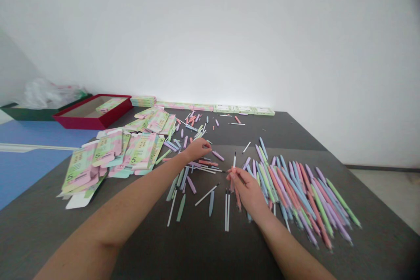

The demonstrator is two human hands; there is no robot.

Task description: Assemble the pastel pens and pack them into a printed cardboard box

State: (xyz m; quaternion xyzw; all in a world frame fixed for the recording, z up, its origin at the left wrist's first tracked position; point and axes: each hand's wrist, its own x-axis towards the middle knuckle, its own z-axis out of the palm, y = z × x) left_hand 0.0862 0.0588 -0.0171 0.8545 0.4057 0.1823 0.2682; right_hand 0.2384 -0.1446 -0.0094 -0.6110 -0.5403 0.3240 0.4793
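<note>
My right hand (246,189) pinches a white pen refill (234,160), which stands upright with its dark tip on top. Something pinkish shows at its lower end, partly covered by my fingers. My left hand (197,149) is over the scattered pen parts, fingertips drawn together; whatever is in them, if anything, I cannot make out. A purple pen piece (218,155) lies just to its right. Nearer to me are two parallel white refills (227,212), a blue pen barrel (211,204) and a green pen barrel (181,208). Right of my right hand spreads a heap of pastel pens (295,188).
Printed flat cartons (127,153) lie piled on the left of the dark table (147,245). Behind them are a red box lid (111,113) and a green tray (29,113) with clear plastic bags (49,94). Small boxes (243,109) line the wall.
</note>
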